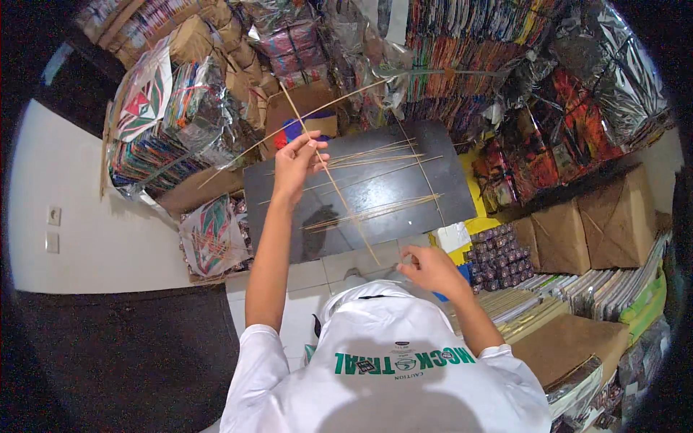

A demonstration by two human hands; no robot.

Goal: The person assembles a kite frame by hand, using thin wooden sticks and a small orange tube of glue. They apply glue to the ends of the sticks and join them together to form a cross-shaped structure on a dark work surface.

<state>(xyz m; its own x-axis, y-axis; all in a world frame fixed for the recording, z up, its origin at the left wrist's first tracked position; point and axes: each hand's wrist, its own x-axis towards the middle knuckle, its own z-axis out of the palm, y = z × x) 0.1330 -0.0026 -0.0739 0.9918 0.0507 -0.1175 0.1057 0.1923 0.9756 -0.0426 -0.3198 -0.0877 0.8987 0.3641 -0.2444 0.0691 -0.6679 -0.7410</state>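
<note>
The fingers of the left hand (294, 162) are clamping on a crossed pair of thin sticks (302, 119), just beside the crossing, and are holding it raised over the black counter (390, 186). The right hand (431, 270) is hovering near the longer piece's lower end, its fingers curling; whether they are meeting, I cannot tell. Loose sticks (375, 211) are lying across the counter, and plastic-wrapped stacks (469, 40) are standing behind it
</note>
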